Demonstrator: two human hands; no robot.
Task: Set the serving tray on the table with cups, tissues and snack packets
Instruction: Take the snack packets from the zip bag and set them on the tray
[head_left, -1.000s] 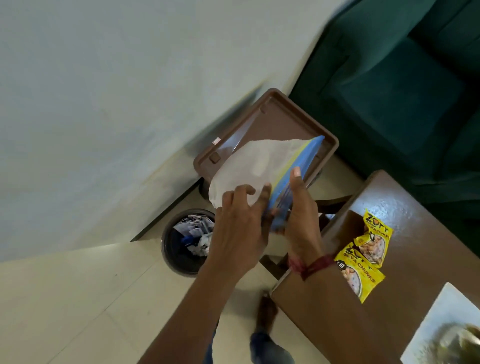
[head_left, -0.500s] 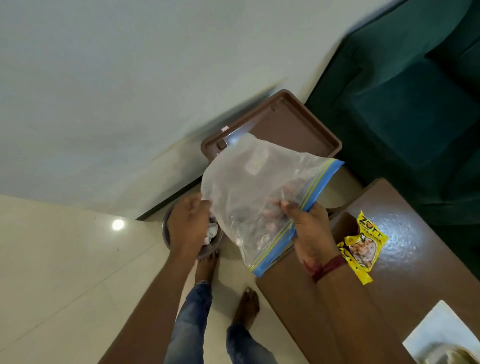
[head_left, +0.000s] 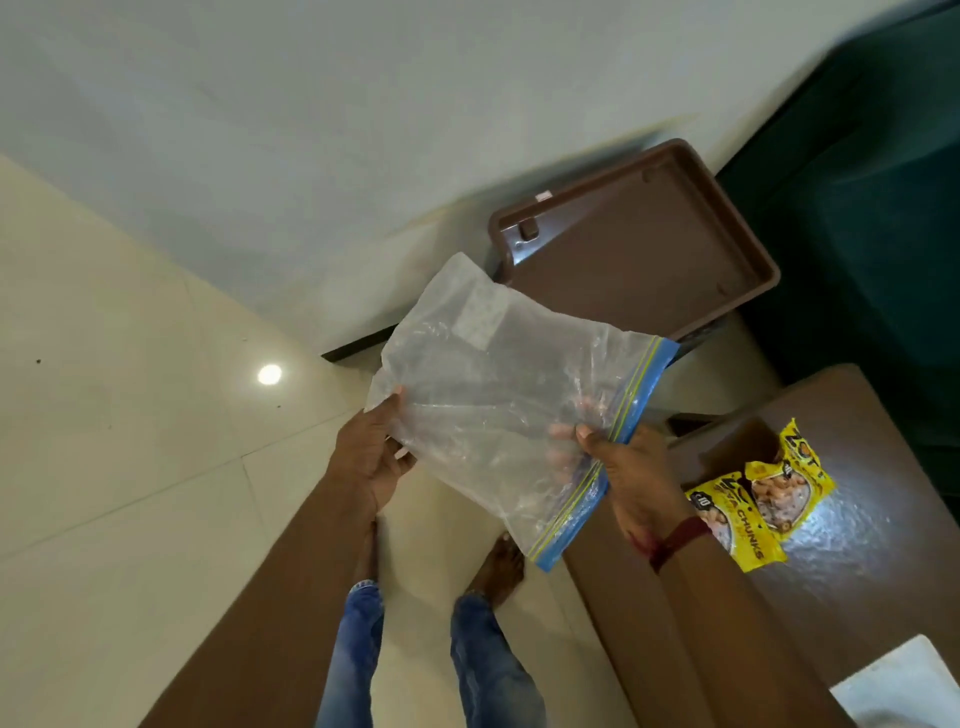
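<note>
I hold an empty clear zip bag (head_left: 498, 395) with a blue seal strip out over the floor. My left hand (head_left: 371, 457) grips its lower left corner. My right hand (head_left: 618, 467) pinches the bag near the blue strip, thumb on top and fingers showing through the plastic. The brown serving tray (head_left: 644, 249) stands empty beyond the bag, by the wall. Two yellow snack packets (head_left: 763, 499) lie on the brown table (head_left: 857, 571) to the right of my right wrist.
A dark green sofa (head_left: 872, 182) fills the upper right. A white item (head_left: 904, 691) shows at the table's lower right corner. Cream floor tiles (head_left: 130, 467) spread to the left, and my legs and feet (head_left: 483, 597) stand below the bag.
The white tissues left the bag a second ago. My left hand went down to the waste bin, then came back up and gripped the bag's corner. The bin is out of view now.
</note>
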